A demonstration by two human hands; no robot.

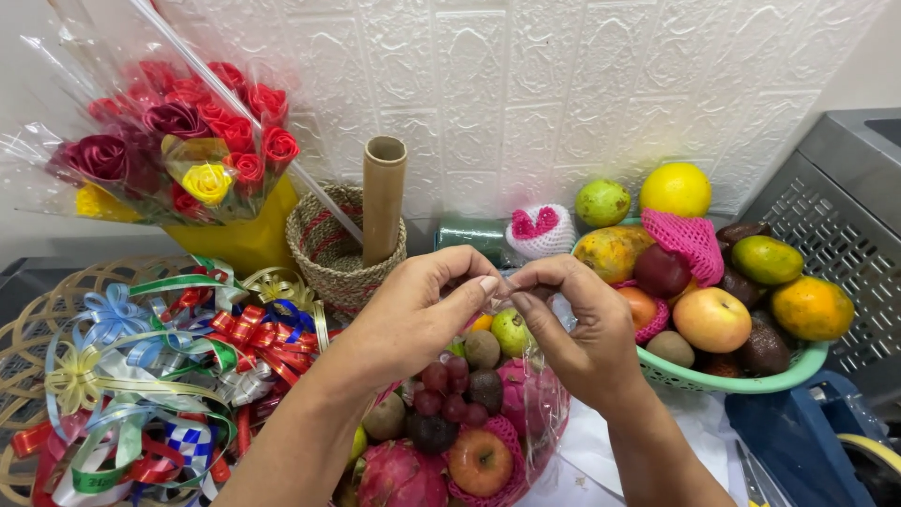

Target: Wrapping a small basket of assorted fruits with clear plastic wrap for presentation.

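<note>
both hands pinch the clear wrap (549, 413) shut at its top: left hand (413, 314) and right hand (572, 324) meet fingertip to fingertip above the wrapped fruit arrangement (460, 422), between the ribbon bows (160, 366) and the green fruit basket (751, 380).

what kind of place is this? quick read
Probably a fruit gift-basket or florist workbench. Both hands, left hand and right hand, pinch clear wrap over a fruit arrangement, beside a pile of ribbon bows, wrapped fabric roses and a green basket of loose fruit.
</note>
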